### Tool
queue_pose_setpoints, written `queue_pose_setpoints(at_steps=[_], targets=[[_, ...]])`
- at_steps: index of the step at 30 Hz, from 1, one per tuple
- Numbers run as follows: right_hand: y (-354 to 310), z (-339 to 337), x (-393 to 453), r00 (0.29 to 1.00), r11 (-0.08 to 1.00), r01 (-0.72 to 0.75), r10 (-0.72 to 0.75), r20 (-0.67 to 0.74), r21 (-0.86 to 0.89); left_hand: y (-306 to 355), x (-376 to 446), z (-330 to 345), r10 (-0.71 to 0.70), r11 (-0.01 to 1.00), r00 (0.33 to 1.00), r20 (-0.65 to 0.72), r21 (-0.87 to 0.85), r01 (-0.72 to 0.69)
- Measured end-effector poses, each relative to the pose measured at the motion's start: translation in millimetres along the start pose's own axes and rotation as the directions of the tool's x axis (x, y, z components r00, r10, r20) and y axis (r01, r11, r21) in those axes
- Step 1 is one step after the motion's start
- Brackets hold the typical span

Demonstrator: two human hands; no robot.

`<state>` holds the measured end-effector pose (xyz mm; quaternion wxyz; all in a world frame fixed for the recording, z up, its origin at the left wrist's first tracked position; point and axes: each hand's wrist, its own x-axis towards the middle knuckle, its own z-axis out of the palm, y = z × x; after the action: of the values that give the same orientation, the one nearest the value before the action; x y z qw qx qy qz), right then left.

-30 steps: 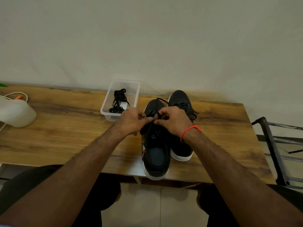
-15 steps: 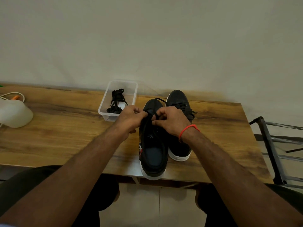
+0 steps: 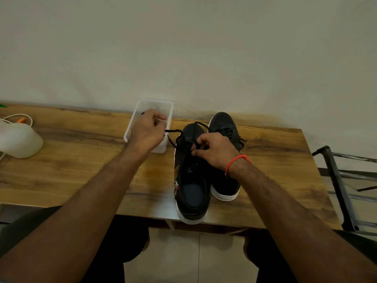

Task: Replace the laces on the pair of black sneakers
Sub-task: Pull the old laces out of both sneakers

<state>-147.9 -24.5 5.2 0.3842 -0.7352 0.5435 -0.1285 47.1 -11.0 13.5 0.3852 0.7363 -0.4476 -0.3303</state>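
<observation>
Two black sneakers with white soles stand side by side on the wooden table, toes pointing away from me. The left sneaker juts over the table's near edge. The right sneaker behind it still has its lace tied. My left hand grips one end of the black lace and holds it out to the left, over the clear plastic box. My right hand pinches the lace at the left sneaker's eyelets. My left hand hides the box's contents.
A white rounded object with a white cord lies at the table's left end, an orange item behind it. A dark metal frame stands just past the table's right edge. The wall runs close behind the table.
My left hand has moved left and away from the sneaker, drawing a length of black lace out over the plastic box. My right hand stays at the eyelets.
</observation>
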Motion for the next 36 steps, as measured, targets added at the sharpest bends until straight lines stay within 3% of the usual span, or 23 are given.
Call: queue_pose_setpoints(at_steps=[2, 4, 9, 13, 17, 22, 24, 27, 31, 33, 36], targets=[[1.0, 0.6, 0.3, 1.000, 1.000, -0.004, 0.004, -0.021, 0.016, -2.1, -3.1, 0.6, 0.111, 0.959, 0.985, 0.134, 0.244, -0.142], [1.9, 0.5, 0.7, 0.998, 0.999, -0.016, 0.018, -0.057, 0.040, -0.8, -11.0, 7.7, 0.109, 0.925, 0.959, 0.263, 0.327, -0.195], [3.1, -3.0, 1.5, 0.994, 0.963, -0.067, 0.088, -0.069, 0.261, -6.0, -22.4, 19.6, 0.205, 0.702, 0.934, 0.294, 0.621, -0.349], [-1.6, -8.5, 1.0, 0.978, 0.798, -0.165, 0.208, -0.008, 0.579, -0.2, -22.3, 24.5, 0.159, 0.794, 0.933, 0.323, 0.520, -0.315], [-4.0, -12.6, -0.3, 0.966, 0.671, -0.156, 0.256, -0.028, 0.725, 4.5, -26.7, 27.2, 0.060, 0.860, 0.887, 0.458, 0.427, -0.279], [-16.4, -30.6, -5.8, 0.932, 0.467, -0.070, 0.346, -0.109, 0.881, 1.2, -26.3, 22.1, -0.005, 0.922, 0.906, 0.424, 0.352, -0.159], [-14.9, -43.9, -7.7, 0.920, 0.507, -0.052, 0.359, -0.156, 0.860, 3.1, -25.9, 20.5, -0.015, 0.936, 0.901, 0.434, 0.324, -0.140], [-10.7, -61.9, -11.5, 0.907, 0.717, -0.019, 0.305, -0.289, 0.697, 4.1, -26.8, 19.5, -0.021, 0.939, 0.898, 0.440, 0.318, -0.133], [-2.2, -79.7, -5.4, 0.824, 0.875, 0.060, 0.228, -0.518, 0.481, 5.2, -30.8, 22.3, 0.009, 0.926, 0.911, 0.412, 0.341, -0.163], [5.6, -83.1, -1.6, 0.814, 0.957, -0.007, 0.174, -0.554, 0.291, 3.6, -31.0, 25.2, 0.051, 0.914, 0.920, 0.389, 0.352, -0.200], [16.6, -78.2, 0.4, 0.825, 0.994, -0.097, 0.111, -0.555, 0.054, -2.6, -29.3, 30.8, 0.171, 0.854, 0.927, 0.333, 0.419, -0.308]])
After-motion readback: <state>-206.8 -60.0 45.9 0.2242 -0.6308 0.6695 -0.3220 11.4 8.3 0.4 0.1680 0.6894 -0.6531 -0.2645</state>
